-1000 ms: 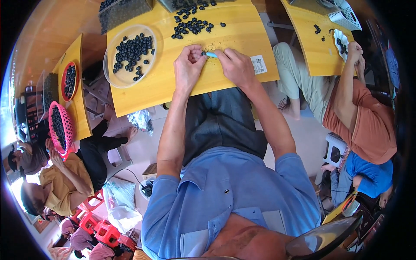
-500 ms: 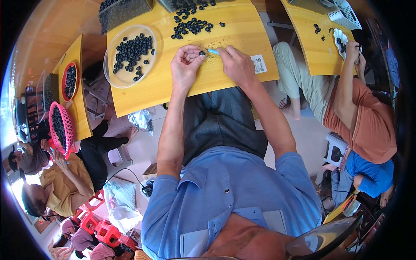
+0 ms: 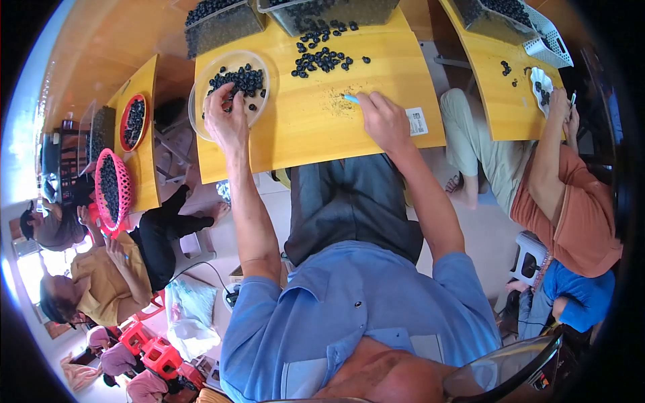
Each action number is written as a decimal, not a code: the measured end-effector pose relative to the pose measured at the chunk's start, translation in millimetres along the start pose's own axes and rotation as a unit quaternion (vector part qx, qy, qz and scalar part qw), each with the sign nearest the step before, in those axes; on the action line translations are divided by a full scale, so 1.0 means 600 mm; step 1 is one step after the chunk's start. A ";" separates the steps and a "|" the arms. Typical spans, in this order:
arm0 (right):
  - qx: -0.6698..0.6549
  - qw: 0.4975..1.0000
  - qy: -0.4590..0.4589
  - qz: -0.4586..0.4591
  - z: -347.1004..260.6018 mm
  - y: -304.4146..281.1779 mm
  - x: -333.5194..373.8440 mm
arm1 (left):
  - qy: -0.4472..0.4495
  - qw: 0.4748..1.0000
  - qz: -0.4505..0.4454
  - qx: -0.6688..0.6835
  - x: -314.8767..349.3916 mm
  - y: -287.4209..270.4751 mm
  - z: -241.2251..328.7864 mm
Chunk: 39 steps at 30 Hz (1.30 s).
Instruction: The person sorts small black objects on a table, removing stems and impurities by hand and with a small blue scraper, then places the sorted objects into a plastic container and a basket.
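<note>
The left hand [image 3: 228, 126] was over dark berries [image 3: 248, 80] in the bowl [image 3: 220, 64]; whether its fingers pinched one, I could not tell. A light touch seemed best, the right hand [image 3: 386, 124] grasping its blue tool [image 3: 351, 99] right of the bowl.

Berries [image 3: 245, 80] in tray [image 3: 200, 101], left on table [image 3: 302, 127], loose berries [image 3: 324, 59] to the right (bins [image 3: 329, 18] behind), label [image 3: 416, 121] farther right.

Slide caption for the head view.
Left hand over clear round dish of dark round berries; right hand holding light-blue tool.
</note>
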State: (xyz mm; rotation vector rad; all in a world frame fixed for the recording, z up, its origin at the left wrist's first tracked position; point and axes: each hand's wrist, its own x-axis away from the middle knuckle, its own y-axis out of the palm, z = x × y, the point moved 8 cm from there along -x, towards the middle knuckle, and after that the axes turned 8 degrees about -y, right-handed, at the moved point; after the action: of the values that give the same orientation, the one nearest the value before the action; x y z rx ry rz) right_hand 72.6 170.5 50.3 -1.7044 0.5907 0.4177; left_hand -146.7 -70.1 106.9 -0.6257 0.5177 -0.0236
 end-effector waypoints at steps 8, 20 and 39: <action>-0.007 1.000 -0.014 0.019 -0.001 -0.005 -0.003 | 0.188 0.970 -0.145 -0.048 0.055 0.154 0.115; -0.020 1.000 -0.001 0.006 -0.001 0.000 -0.002 | 0.118 0.978 -0.168 -0.034 0.081 0.180 0.076; -0.019 1.000 0.000 0.004 0.000 -0.004 0.000 | -0.109 0.945 -0.256 0.170 0.139 0.209 0.075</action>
State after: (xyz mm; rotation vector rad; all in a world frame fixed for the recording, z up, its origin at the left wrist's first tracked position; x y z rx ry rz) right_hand 74.1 170.6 52.3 -1.7398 0.5932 0.4365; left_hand -69.3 42.4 28.9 -0.4023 0.1183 -0.5200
